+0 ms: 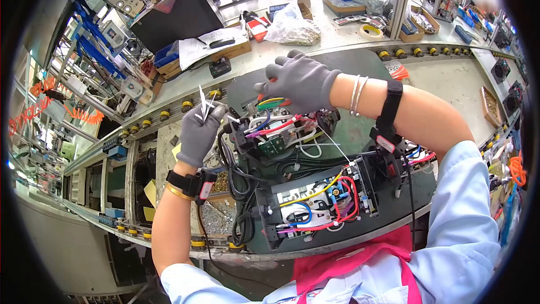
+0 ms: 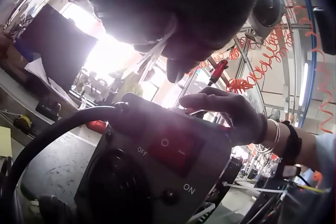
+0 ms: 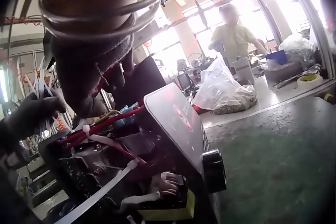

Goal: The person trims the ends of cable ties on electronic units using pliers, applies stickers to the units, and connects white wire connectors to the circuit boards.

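In the head view, my gloved left hand (image 1: 198, 139) grips several white cable ties (image 1: 204, 106) beside the rear black unit. My gloved right hand (image 1: 304, 83) is over that unit's coloured wires (image 1: 275, 128); its fingertips are bent down at them, and whether they pinch a wire is unclear. The left wrist view shows the unit's panel with a red switch (image 2: 177, 150), and the right hand (image 2: 231, 113) at its top edge. A white tie (image 3: 102, 195) sticks out from the red wires in the right wrist view. Nearer me lies a second open unit (image 1: 318, 205).
Black cables (image 1: 239, 186) lie left of both units. A parts tray (image 1: 219, 217) sits at the left. Behind are a clear bag of parts (image 1: 295, 25), papers (image 1: 211, 45) and a tape roll (image 1: 370, 32). Rollers (image 1: 165, 115) line the bench rails.
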Demonstrator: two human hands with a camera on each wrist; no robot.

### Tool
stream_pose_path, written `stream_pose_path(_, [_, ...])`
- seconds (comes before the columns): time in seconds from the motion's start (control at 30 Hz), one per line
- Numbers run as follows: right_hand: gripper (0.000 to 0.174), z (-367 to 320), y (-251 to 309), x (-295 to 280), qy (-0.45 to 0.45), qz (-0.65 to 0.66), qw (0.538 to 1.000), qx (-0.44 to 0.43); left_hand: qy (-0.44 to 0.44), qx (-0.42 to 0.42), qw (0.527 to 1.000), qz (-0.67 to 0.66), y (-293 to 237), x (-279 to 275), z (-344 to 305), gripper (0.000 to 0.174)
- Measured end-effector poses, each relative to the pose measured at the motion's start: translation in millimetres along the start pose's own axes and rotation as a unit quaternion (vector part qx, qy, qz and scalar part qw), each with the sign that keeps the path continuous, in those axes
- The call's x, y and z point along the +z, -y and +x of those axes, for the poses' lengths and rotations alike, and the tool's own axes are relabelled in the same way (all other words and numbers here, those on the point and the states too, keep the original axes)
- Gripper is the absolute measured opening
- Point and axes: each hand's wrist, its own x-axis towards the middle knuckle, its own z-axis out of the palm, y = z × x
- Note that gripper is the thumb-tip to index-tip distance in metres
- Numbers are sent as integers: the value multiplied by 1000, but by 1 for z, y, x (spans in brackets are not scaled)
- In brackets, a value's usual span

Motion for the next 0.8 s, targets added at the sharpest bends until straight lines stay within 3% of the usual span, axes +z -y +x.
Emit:
stream_pose_path(0.3, [53, 9, 8, 10, 4, 11, 1000, -20, 4, 21, 1000, -20, 0, 3, 4, 17])
stream_pose_path(0.47, [52, 7, 4, 14, 64, 30, 997, -38, -4, 6, 1000, -14, 7, 3, 5, 18])
stream_pose_path(0.57, [51, 7, 5, 7, 99, 18, 995, -22, -37, -6, 999, 29, -4, 7, 5, 21])
stream_pose_path(0.63, [48, -5, -3, -10, 72, 21, 997, -7, -29, -75, 997, -16, -19, 5, 4, 23])
stream_pose_path(0.7, [49, -23, -12, -34, 59, 20, 998, 27, -2, 6, 1000, 15, -26, 9, 2, 28])
stream_pose_path(0.73, [50, -35, -17, -43, 1, -36, 999, 0, 43, -2, 999, -19, -54, 17, -5, 28])
stream_pose_path(0.77, [52, -49, -22, -51, -56, -93, 994, -30, 106, -6, 994, 33, -64, 21, -8, 25])
stream_pose_path(0.8, [53, -61, -26, -61, -77, -152, 983, -62, 126, 127, 983, 41, -56, 35, -12, 18])
